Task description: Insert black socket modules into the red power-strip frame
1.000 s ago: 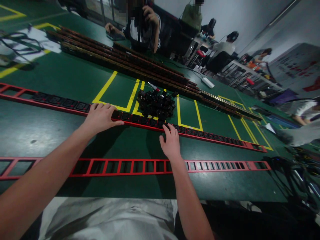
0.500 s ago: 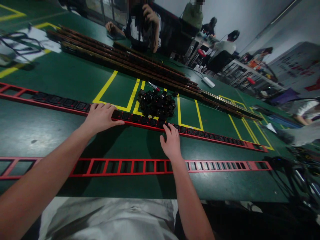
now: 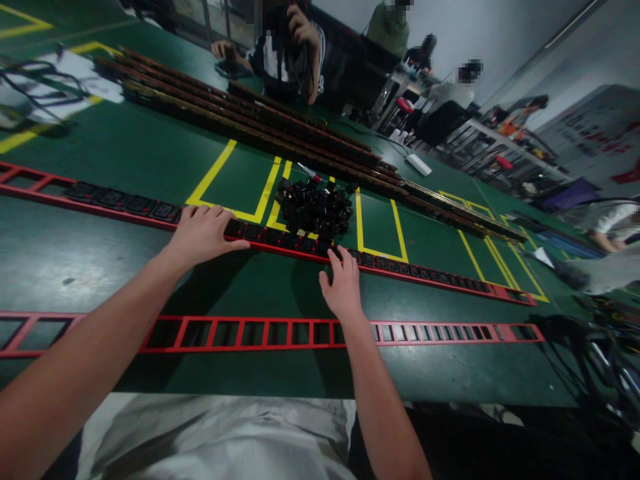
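A long red frame (image 3: 295, 255) crosses the green table, with black power sockets (image 3: 163, 211) filling most of its slots. My left hand (image 3: 203, 233) lies over this frame, fingers across its far edge and thumb stretched along the near side. Farther right, my right hand (image 3: 344, 283) rests curved fingertips on the sockets, thumb apart from them and nothing in its grasp. Just beyond the frame sits a heap of loose black sockets (image 3: 317, 210). Nearer my body lies a second red frame (image 3: 215, 333) with open slots, partly hidden under both forearms.
Long dark bars (image 3: 240, 120) lie stacked diagonally at the back. A thin red-and-clear tool (image 3: 310, 172) lies behind the heap. Yellow tape (image 3: 383, 255) marks the table (image 3: 280, 283). Black cables (image 3: 565, 340) are at the right. A person (image 3: 287, 57) sits opposite; others work farther back.
Both hands keep their places on the socket-filled frame. The view has shifted very slightly; nothing else has visibly moved.
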A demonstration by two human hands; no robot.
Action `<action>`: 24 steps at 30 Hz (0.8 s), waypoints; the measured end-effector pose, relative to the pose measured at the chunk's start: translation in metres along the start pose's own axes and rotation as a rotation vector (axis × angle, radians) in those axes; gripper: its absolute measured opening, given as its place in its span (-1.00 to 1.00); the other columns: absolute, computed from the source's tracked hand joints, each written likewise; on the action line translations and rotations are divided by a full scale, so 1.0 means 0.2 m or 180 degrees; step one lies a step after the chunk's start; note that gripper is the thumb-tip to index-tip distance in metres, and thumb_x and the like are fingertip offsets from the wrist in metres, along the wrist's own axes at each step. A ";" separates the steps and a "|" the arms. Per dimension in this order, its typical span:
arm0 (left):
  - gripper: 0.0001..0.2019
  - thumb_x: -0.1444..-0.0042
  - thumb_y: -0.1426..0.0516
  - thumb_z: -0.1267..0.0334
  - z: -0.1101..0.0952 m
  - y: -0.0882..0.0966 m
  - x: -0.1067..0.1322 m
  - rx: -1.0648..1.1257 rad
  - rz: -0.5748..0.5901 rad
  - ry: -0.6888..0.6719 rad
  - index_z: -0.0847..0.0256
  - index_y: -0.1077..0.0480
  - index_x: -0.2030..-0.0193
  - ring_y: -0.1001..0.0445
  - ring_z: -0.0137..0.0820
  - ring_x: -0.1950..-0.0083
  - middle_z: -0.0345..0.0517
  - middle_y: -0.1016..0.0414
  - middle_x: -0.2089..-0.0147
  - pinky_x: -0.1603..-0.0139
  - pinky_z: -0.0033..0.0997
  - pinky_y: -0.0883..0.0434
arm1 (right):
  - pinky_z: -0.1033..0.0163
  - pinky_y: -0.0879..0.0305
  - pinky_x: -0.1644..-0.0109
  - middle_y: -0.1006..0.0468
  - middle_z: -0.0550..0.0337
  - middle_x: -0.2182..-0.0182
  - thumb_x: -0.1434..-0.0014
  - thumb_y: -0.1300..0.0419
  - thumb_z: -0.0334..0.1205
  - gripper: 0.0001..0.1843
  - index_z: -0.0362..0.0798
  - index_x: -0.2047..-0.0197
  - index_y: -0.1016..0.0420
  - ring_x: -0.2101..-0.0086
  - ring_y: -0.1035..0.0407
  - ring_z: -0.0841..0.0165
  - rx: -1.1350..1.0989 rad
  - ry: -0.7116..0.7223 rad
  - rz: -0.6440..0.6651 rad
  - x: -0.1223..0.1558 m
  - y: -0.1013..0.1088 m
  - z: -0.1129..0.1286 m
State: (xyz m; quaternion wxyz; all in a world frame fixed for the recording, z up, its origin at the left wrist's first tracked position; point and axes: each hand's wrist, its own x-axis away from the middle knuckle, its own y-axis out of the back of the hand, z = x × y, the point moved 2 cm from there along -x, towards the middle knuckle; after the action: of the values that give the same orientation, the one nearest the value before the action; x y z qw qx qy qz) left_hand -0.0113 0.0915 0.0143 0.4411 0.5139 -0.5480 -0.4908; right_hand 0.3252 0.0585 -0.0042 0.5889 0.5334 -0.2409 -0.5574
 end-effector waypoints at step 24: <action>-0.30 -0.16 -0.15 -0.33 0.01 -0.03 -0.01 0.0120 -0.0152 0.0030 0.24 -0.48 -0.18 -0.40 0.19 -0.26 0.26 -0.53 -0.19 -0.28 0.13 -0.22 | -0.17 -0.33 -0.28 -0.52 -0.14 -0.10 -0.31 -0.15 -0.30 -0.68 -0.13 -0.09 -0.55 -0.12 -0.33 0.00 0.0189 0.0230 0.0298 -0.15 0.03 0.14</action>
State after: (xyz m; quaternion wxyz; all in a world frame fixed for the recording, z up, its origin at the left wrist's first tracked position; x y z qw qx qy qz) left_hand -0.0126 0.0939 0.0081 0.4221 0.5374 -0.5426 -0.4885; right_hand 0.2962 0.0742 0.0196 0.6066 0.5585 -0.2606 -0.5021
